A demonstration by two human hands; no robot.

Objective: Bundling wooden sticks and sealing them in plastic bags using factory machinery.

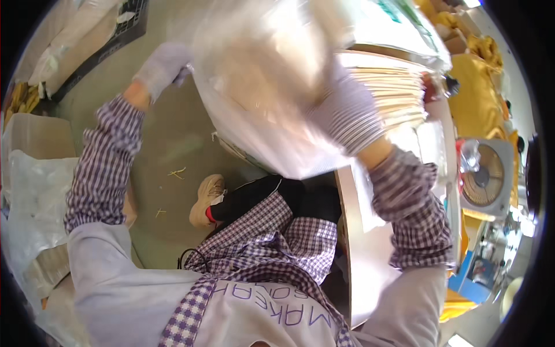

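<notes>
- A large clear plastic bag (260,87) with pale contents is held up between both hands, above the floor and just left of the counter (370,254); it is blurred, so what is inside cannot be told.
- The left hand (162,66), in a pale glove, has its grip closed on the bag's left edge, fingers pinched around the film.
- The right hand (347,115), in a striped glove, presses against the bag's right side; how far its grip is closed cannot be told through the blur.
- Just behind the right hand, a stack of flat pale sheets (393,92) lies on the counter, and the bag hides its left part.
- More clear plastic wrapping (404,29) lies on top of that stack.
- Below the bag are the person's dark trouser leg and a tan shoe (207,199) on the green floor (167,139).
- To the right, beyond the counter, stands a small white fan (485,176), with yellow cloth (480,92) above it.
- At the left edge lie a cardboard box (34,136) and crumpled clear plastic (32,202); a dark crate (110,40) sits at the upper left.
</notes>
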